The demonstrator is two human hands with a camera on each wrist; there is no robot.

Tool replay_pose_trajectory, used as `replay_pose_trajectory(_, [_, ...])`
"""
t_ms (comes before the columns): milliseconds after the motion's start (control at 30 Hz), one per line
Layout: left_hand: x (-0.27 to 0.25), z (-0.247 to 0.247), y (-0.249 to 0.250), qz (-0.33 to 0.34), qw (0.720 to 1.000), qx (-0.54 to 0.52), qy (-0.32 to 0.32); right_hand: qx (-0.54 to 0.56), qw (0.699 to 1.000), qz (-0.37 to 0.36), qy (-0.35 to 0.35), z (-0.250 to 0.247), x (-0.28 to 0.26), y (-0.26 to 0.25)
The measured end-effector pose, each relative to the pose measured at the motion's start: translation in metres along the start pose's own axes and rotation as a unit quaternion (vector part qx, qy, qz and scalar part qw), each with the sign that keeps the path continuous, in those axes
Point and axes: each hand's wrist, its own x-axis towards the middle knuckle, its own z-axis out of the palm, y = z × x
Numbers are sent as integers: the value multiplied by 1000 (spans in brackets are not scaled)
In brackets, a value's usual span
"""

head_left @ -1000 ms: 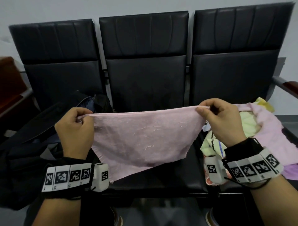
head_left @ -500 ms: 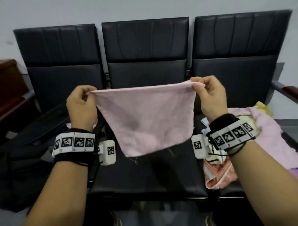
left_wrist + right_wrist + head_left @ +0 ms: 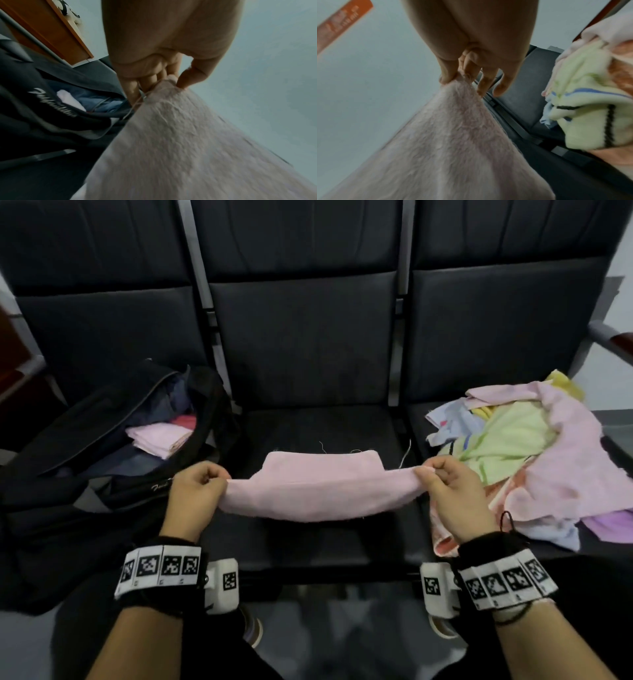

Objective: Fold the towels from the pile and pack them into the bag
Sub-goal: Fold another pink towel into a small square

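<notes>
A: Laying the pink towel [image 3: 320,491] down over the middle seat [image 3: 308,426] looks like the step in hand. The far part already rests on the cushion; the near edge hangs stretched between the two hands.

B: And the grips? The left hand [image 3: 195,496] pinches the left corner between thumb and curled fingers [image 3: 150,79], as the left wrist view shows. The right hand [image 3: 452,494] pinches the right corner the same way, its other fingers [image 3: 488,81] hanging free of the cloth.

A: So what might spoil it? The near edge sags in the middle. If the person lowers it slack, the fold would likely bunch and the edges would not meet.

B: Loose threads [image 3: 406,451] trail from the far edge too; they could snag on a finger and drag the layer crooked.

A: The pile [image 3: 527,460] of unfolded towels sits on the right seat, just beside the right hand. A careless sweep of that wrist might pull a piece onto the fresh fold.

B: The bag [image 3: 113,460] lies open on the left seat with folded pink towels [image 3: 159,438] inside. Its mouth looks floppy, so a folded piece carried one-handed may come undone against the flap. Much of the pile remains.
</notes>
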Motion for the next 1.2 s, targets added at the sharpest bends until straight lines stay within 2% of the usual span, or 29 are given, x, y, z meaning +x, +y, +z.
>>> replay_pose_trajectory(100, [-15,0,-22,-54,996,21,-66,17,999,40,-5,0,-12,15])
replay_pose_trajectory(233, [-15,3,-32,-88,991,24,-95,13,998,65,10,3,-12,25])
replay_pose_trajectory(467, [9,32,-35,-109,992,-2,-66,-9,996,79,35,13,20,47])
replay_pose_trajectory(800, [60,67,-56,-112,993,37,1,-72,993,80,41,40,75,86])
replay_pose_trajectory(933, [67,81,-79,-157,985,73,12,-148,980,130,-1,49,87,105])
replay_pose_trajectory(1067, [42,84,-107,-205,968,135,-52,-260,943,186,-91,45,62,129])
replay_pose_trajectory(1200, [18,74,-120,-203,958,189,-79,-276,940,180,-93,49,42,138])
